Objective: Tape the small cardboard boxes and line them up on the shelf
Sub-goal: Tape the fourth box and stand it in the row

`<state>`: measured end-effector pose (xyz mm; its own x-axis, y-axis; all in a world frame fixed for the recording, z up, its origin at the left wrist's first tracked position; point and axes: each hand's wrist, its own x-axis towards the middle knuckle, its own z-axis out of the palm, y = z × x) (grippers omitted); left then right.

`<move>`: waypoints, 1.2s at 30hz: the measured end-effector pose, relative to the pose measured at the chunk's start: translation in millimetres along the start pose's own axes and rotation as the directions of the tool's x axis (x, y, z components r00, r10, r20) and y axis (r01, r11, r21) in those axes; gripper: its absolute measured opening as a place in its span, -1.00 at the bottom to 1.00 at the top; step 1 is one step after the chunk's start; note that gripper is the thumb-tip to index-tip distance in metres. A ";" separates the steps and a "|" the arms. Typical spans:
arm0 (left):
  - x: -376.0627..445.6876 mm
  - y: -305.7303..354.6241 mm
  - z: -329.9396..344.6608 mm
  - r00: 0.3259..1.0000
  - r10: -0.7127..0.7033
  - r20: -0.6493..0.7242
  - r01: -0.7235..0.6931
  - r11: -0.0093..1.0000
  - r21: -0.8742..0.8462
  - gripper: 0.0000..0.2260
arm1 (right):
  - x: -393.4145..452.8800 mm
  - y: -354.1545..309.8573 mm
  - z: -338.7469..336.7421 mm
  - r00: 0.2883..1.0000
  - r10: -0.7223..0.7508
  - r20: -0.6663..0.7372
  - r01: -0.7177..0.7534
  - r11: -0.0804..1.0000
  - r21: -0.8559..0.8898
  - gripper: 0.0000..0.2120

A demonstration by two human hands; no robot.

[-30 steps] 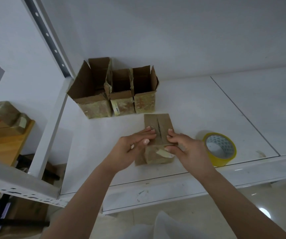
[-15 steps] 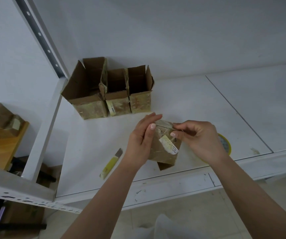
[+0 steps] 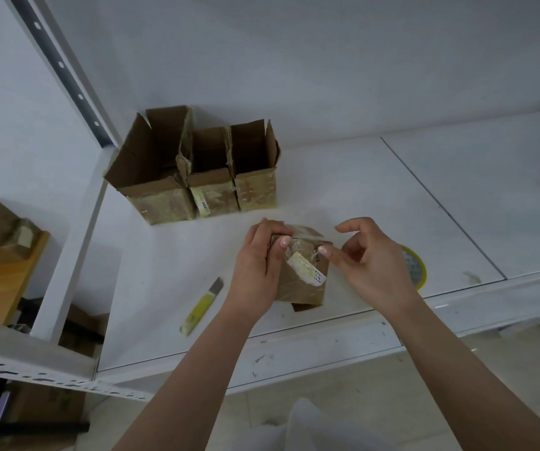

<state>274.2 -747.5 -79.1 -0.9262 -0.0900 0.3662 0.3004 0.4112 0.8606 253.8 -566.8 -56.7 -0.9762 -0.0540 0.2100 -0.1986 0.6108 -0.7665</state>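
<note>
Left hand (image 3: pixel 255 271): grips the box (image 3: pixel 301 275), steadying it for sealing.
Right hand (image 3: pixel 372 265): fingers curled, thumb pressing the box.
Tape roll (image 3: pixel 416 268): 3 o'clock, within reach.

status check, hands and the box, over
Left hand grips small cardboard box. Right hand touches its edge. Three open boxes lined up behind. Nothing in the way.

soft, even, dim-ish light; faint shadows, slight motion blur, wide-angle bending at edges.
</note>
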 end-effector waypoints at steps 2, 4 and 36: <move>-0.7 0.9 1.8 1.000 0.008 0.006 -0.008 1.000 0.021 -0.75 | -0.4 1.4 1.3 0.999 -0.049 0.023 0.047 0.997 0.068 -0.71; -0.8 1.8 3.1 1.000 0.012 0.008 -0.012 0.999 0.033 -0.76 | -1.5 1.2 3.6 0.995 -0.095 0.024 0.092 0.988 0.126 -0.75; -14.5 8.0 -2.3 0.999 0.046 0.002 -0.046 0.999 -0.009 -0.84 | -8.2 14.6 22.8 0.931 -0.366 -0.014 0.362 0.915 0.176 -0.71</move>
<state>290.5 -745.0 -76.7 -0.9119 -0.0693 0.4045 0.3445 0.4063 0.8463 256.9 -575.5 -83.4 -0.8347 -0.2621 0.4843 -0.5507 0.4004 -0.7324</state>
